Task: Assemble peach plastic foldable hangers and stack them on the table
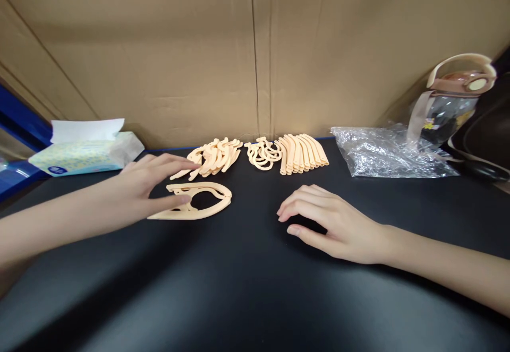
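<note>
A cream plastic folding hanger [215, 213], folded up, lies on the black table. My left hand [145, 182] is over its left end, fingers stretched out and thumb apart; I cannot tell whether the thumb touches it. Behind it is a pile of curved cream hanger pieces [219, 155]. To the right of that pile are several cream hooks [263, 153], then a neat row of long cream hanger arms [303, 153]. My right hand [329, 222] rests at the table, its fingers loosely bent, thumb apart, nothing in it.
A tissue pack [85, 155] with a raised sheet stands at the back left. Crumpled clear plastic bags [382, 153] lie at the back right, beside a clear bottle [450, 110] with a brown lid and handle. A cardboard wall [179, 60] closes off the table's [255, 288] far edge.
</note>
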A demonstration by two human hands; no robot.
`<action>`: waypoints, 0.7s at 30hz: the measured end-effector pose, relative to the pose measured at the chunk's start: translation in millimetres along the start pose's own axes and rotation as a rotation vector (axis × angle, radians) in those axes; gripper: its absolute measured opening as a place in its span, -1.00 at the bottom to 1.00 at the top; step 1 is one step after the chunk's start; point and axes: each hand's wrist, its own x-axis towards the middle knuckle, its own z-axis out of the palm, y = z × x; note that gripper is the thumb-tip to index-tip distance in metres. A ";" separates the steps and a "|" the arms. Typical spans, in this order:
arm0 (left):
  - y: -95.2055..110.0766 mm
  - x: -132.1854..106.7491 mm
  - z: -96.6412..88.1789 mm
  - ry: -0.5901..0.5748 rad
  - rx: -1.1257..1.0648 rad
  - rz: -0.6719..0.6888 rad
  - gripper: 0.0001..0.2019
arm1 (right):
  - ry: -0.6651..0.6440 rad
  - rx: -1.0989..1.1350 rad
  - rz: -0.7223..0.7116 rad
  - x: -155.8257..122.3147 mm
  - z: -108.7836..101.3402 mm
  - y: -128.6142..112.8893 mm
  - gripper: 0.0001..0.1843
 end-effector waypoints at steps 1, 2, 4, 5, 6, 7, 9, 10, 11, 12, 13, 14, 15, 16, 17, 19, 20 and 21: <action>-0.1 2.5 -0.9 0.047 0.006 -0.024 -0.44 | 0.000 -0.001 -0.001 0.1 0.0 -0.2 -0.88; -0.7 5.2 -1.2 0.090 0.013 -0.048 -0.44 | 0.001 -0.003 -0.003 0.3 -0.1 -0.5 -0.88; -2.5 10.2 -0.1 0.156 0.030 -0.090 -0.43 | -0.001 -0.008 -0.005 0.6 -0.2 -0.7 -0.88; -3.3 12.2 1.0 0.180 0.038 -0.105 -0.44 | -0.004 -0.008 -0.004 0.7 -0.3 -0.8 -0.88; -3.8 13.8 2.1 0.201 0.046 -0.118 -0.44 | -0.007 -0.008 -0.004 0.8 -0.3 -0.7 -0.88; -3.9 14.9 3.3 0.216 0.054 -0.127 -0.45 | -0.009 -0.009 -0.004 0.8 -0.4 -0.6 -0.88; -3.1 15.8 5.5 0.233 0.073 -0.129 -0.47 | -0.008 -0.011 -0.004 0.5 -0.6 -0.2 -0.88; -2.3 15.7 6.6 0.237 0.089 -0.122 -0.48 | -0.008 -0.013 -0.007 0.3 -0.6 0.0 -0.88; -1.3 15.2 7.6 0.241 0.112 -0.110 -0.48 | -0.008 -0.016 -0.008 0.1 -0.7 0.2 -0.87; -0.1 14.5 8.5 0.248 0.143 -0.097 -0.48 | -0.010 -0.019 -0.008 -0.1 -0.7 0.5 -0.87; 1.2 13.6 9.4 0.259 0.181 -0.083 -0.48 | -0.013 -0.022 -0.008 -0.3 -0.7 0.8 -0.87; 2.6 12.5 10.2 0.272 0.224 -0.070 -0.49 | -0.016 -0.026 -0.008 -0.4 -0.7 1.1 -0.87; 4.0 11.4 10.8 0.286 0.267 -0.058 -0.48 | -0.019 -0.029 -0.009 -0.4 -0.7 1.3 -0.87; 5.4 10.3 11.3 0.301 0.306 -0.047 -0.48 | -0.019 -0.032 -0.009 -0.4 -0.8 1.6 -0.87; 6.8 9.4 11.6 0.312 0.339 -0.034 -0.48 | -0.018 -0.036 -0.011 -0.3 -0.8 1.7 -0.87; 9.1 8.2 11.9 0.331 0.381 -0.008 -0.46 | -0.017 -0.038 -0.017 -0.1 -0.7 1.9 -0.86; 9.9 7.9 11.9 0.339 0.396 0.004 -0.46 | -0.018 -0.039 -0.019 0.0 -0.6 2.0 -0.86; 10.4 7.9 11.9 0.347 0.407 0.014 -0.45 | -0.020 -0.041 -0.021 0.1 -0.4 2.0 -0.86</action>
